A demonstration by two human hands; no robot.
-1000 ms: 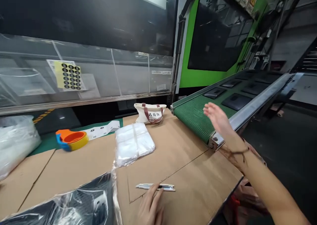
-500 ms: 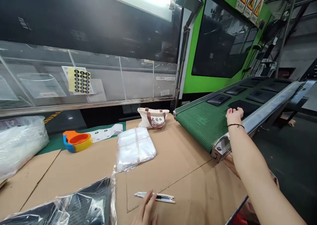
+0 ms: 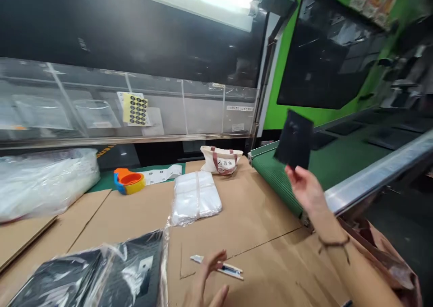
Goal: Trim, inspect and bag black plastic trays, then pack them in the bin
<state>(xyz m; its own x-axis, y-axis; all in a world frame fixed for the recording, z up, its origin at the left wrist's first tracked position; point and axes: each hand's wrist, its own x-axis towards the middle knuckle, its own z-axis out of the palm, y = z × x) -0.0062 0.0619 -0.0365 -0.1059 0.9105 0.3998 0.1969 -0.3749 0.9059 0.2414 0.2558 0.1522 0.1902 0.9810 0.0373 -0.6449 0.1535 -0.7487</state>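
Note:
My right hand (image 3: 306, 187) pinches the lower edge of a flat black panel (image 3: 295, 138), which is raised and tilted over the near end of the green conveyor belt (image 3: 275, 176). Low in the view, my left hand (image 3: 208, 282) has its fingers apart and holds nothing. It is beside a white utility knife (image 3: 232, 271) on the cardboard-covered table (image 3: 264, 262) and hides part of it. More black panels (image 3: 343, 127) lie farther up the belt. Black panels in clear plastic (image 3: 131, 271) are at the lower left.
A stack of clear bags (image 3: 196, 196) lies mid-table, with a small cloth bag (image 3: 221, 160) behind. A colourful tape holder (image 3: 129, 181), a label strip (image 3: 162, 174) and a large plastic bag (image 3: 47, 180) are left. The conveyor's metal rail (image 3: 379, 167) borders the right side.
My right hand has lifted a black panel off the belt and moved left. My left hand's fingers have risen from the knife and spread. The view has turned left.

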